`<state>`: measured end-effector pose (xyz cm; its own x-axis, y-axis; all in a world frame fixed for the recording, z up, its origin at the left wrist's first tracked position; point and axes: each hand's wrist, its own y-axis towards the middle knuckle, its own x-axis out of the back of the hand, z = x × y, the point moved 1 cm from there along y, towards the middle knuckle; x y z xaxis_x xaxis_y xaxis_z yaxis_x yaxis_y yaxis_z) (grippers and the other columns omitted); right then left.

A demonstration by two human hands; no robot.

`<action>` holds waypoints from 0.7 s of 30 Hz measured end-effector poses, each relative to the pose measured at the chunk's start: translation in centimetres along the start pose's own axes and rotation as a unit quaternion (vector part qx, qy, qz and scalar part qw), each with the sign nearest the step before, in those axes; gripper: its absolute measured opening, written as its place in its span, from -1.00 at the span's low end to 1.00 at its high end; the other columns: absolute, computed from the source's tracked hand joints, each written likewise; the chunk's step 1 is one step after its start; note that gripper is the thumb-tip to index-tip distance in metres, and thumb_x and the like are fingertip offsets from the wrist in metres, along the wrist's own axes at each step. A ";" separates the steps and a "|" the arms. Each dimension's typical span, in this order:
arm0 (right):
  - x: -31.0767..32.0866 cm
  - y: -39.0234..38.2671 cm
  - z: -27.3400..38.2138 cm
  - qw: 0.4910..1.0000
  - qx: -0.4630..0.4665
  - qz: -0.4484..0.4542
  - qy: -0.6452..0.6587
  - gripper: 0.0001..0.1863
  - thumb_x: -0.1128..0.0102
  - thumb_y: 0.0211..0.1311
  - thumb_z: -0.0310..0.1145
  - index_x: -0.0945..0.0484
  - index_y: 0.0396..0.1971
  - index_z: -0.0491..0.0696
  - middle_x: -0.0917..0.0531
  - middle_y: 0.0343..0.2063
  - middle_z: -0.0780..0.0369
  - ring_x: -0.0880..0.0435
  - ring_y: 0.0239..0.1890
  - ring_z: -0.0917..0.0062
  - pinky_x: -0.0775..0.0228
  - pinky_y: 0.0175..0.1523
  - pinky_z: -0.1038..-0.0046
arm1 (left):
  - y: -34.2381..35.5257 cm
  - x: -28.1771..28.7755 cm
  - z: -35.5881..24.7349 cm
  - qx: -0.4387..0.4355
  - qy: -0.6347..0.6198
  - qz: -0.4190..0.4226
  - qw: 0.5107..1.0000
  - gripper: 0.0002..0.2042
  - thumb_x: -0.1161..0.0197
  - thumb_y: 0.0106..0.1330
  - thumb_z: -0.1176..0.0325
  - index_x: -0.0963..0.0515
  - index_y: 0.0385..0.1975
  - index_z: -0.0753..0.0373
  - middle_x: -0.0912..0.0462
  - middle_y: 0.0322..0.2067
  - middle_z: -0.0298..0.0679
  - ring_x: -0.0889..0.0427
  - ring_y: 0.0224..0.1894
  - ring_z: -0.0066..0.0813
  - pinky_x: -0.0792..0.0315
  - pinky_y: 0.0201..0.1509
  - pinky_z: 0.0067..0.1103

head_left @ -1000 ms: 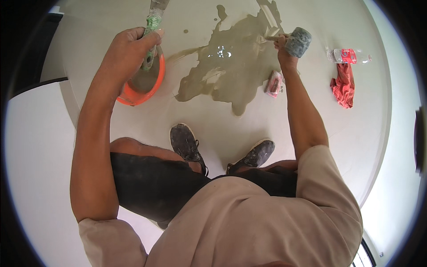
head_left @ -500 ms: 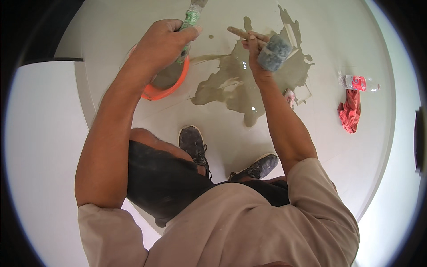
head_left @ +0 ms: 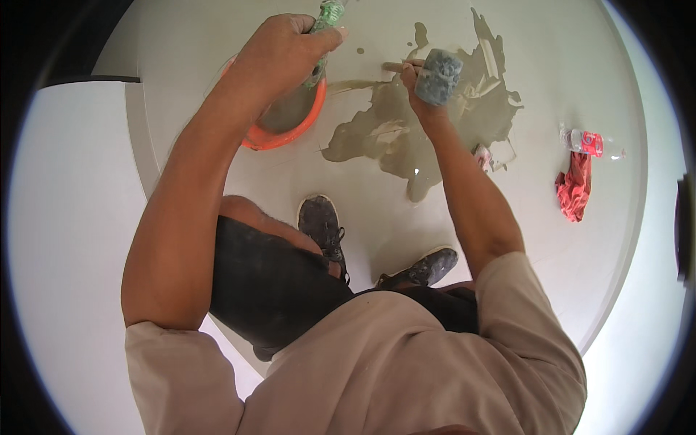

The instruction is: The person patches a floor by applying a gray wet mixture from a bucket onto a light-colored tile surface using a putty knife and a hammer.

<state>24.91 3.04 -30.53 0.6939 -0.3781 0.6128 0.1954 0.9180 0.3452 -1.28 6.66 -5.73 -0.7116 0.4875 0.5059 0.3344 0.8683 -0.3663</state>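
Two tools are held, one per hand. The left hand (head_left: 286,54) is clamped on a slim handle (head_left: 328,14) wrapped in green, stained and rough-looking; the tool's far end is cut off by the upper edge. Partly covered by hand and forearm, a round orange bucket (head_left: 279,141) is seen, smooth grey matter (head_left: 290,110) inside. The right hand (head_left: 412,83) is closed around a brown stick handle (head_left: 392,67); its blunt, barrel-shaped mallet head (head_left: 439,77), mottled blue-grey, is seen over a glossy olive-grey puddle (head_left: 362,138), ragged-edged on pale floor (head_left: 522,210). Farther right, crumpled red cloth (head_left: 574,190) lies just beside a clear bottle (head_left: 615,152).
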 end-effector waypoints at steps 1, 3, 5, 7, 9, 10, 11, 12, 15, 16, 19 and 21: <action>-0.5 0.0 2.0 1.000 0.003 0.003 0.008 -0.78 -0.22 0.42 -0.34 -0.63 -0.30 -0.21 -0.70 -0.33 0.18 -0.68 -0.30 0.54 -0.53 -0.27 0.49 | 0.0 0.4 0.7 0.013 -0.002 -0.007 1.000 -0.61 -0.27 0.34 0.02 -0.62 -0.37 0.31 -0.54 -0.51 -0.34 -0.46 -0.44 -0.58 -0.37 -0.28 -0.53; -0.6 -0.9 5.9 0.924 -0.222 0.015 0.312 -0.75 -0.21 0.43 -0.38 -0.61 -0.13 -0.29 -0.72 -0.35 0.16 -0.72 -0.39 0.52 -0.61 -0.20 0.52 | 0.0 1.0 1.3 0.030 -0.006 -0.020 0.999 -0.62 -0.26 0.35 -0.01 -0.62 -0.34 0.27 -0.54 -0.48 -0.38 -0.44 -0.42 -0.64 -0.33 -0.27 -0.61; 0.4 -2.3 10.0 0.920 -0.200 0.016 0.336 -0.76 -0.21 0.43 -0.38 -0.62 -0.12 -0.28 -0.73 -0.34 0.16 -0.73 -0.38 0.52 -0.61 -0.19 0.52 | 0.1 1.0 1.1 0.022 0.008 -0.003 1.000 -0.62 -0.26 0.35 0.01 -0.63 -0.33 0.27 -0.56 -0.45 -0.36 -0.46 -0.39 -0.65 -0.35 -0.25 -0.60; 0.6 -3.1 10.7 0.916 -0.179 0.012 0.358 -0.76 -0.20 0.43 -0.38 -0.62 -0.10 -0.26 -0.74 -0.32 0.17 -0.74 -0.37 0.53 -0.61 -0.19 0.53 | 0.4 1.2 0.9 0.025 0.023 -0.003 0.999 -0.65 -0.26 0.34 0.08 -0.64 -0.35 0.32 -0.61 -0.47 -0.27 -0.53 -0.41 -0.54 -0.41 -0.27 -0.54; -0.2 -4.1 9.2 0.983 -0.049 0.109 0.136 -0.78 -0.20 0.43 -0.39 -0.63 -0.11 -0.25 -0.75 -0.32 0.17 -0.75 -0.35 0.54 -0.61 -0.19 0.53 | 0.6 0.3 0.5 0.018 0.036 0.001 0.999 -0.67 -0.25 0.33 0.15 -0.66 -0.36 0.38 -0.66 -0.48 -0.17 -0.59 -0.44 -0.44 -0.47 -0.29 -0.48; -1.0 -4.7 8.0 0.987 -0.033 0.112 0.113 -0.78 -0.20 0.43 -0.39 -0.63 -0.11 -0.25 -0.76 -0.32 0.17 -0.75 -0.35 0.54 -0.60 -0.18 0.52 | 0.5 -0.7 0.4 0.008 -0.001 -0.005 1.000 -0.64 -0.26 0.34 0.08 -0.65 -0.33 0.34 -0.62 -0.46 -0.25 -0.54 -0.40 -0.53 -0.42 -0.25 -0.54; -2.1 -5.3 7.3 0.988 -0.015 0.116 0.096 -0.79 -0.21 0.43 -0.40 -0.64 -0.12 -0.24 -0.77 -0.32 0.17 -0.75 -0.35 0.54 -0.60 -0.18 0.52 | 0.4 -0.7 0.2 -0.001 -0.033 -0.019 0.999 -0.62 -0.27 0.36 0.02 -0.64 -0.31 0.30 -0.58 -0.45 -0.34 -0.49 -0.37 -0.62 -0.37 -0.22 -0.60; -2.5 -5.8 9.2 0.972 -0.069 0.071 0.212 -0.80 -0.22 0.41 -0.41 -0.65 -0.15 -0.24 -0.77 -0.34 0.19 -0.74 -0.36 0.56 -0.59 -0.20 0.51 | 0.2 0.0 0.6 0.007 -0.029 -0.029 0.999 -0.62 -0.27 0.36 0.02 -0.64 -0.31 0.30 -0.58 -0.45 -0.34 -0.49 -0.37 -0.62 -0.37 -0.22 -0.60; -1.3 -5.5 10.1 0.989 -0.026 0.093 0.113 -0.81 -0.23 0.41 -0.41 -0.65 -0.18 -0.25 -0.76 -0.36 0.20 -0.75 -0.34 0.57 -0.59 -0.17 0.52 | 0.4 0.1 1.3 0.005 -0.002 0.015 1.000 -0.60 -0.26 0.36 0.03 -0.65 -0.26 0.34 -0.60 -0.44 -0.32 -0.53 -0.36 -0.59 -0.41 -0.18 -0.58; -1.3 -5.2 10.3 0.980 0.083 0.156 -0.092 -0.80 -0.22 0.42 -0.39 -0.65 -0.19 -0.26 -0.75 -0.35 0.20 -0.76 -0.31 0.56 -0.61 -0.14 0.53 | 0.3 0.4 1.5 0.025 0.010 0.025 0.999 -0.60 -0.26 0.36 0.04 -0.65 -0.24 0.35 -0.60 -0.44 -0.31 -0.54 -0.36 -0.57 -0.41 -0.17 -0.57; -1.7 -6.9 10.0 0.987 -0.054 0.063 0.137 -0.86 -0.22 0.34 -0.40 -0.72 -0.29 -0.10 -0.73 -0.43 0.18 -0.71 -0.34 0.42 -0.55 -0.18 0.41 | 0.6 0.0 1.2 0.028 0.023 0.041 0.999 -0.61 -0.26 0.35 0.05 -0.65 -0.23 0.36 -0.60 -0.44 -0.31 -0.55 -0.37 -0.55 -0.42 -0.17 -0.55; -2.1 -6.4 8.8 0.986 -0.041 0.036 0.155 -0.85 -0.21 0.33 -0.39 -0.74 -0.35 -0.07 -0.71 -0.48 0.17 -0.68 -0.40 0.37 -0.51 -0.23 0.35 | 0.7 -0.4 1.0 0.013 0.027 0.046 0.998 -0.61 -0.26 0.35 0.06 -0.65 -0.24 0.35 -0.60 -0.44 -0.31 -0.54 -0.38 -0.55 -0.42 -0.19 -0.54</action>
<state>16.10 -3.12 -27.81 0.8844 -0.2689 0.3814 0.1849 0.9523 0.2427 -1.35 6.95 -6.97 -0.6441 0.5694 0.5109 0.3791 0.8176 -0.4334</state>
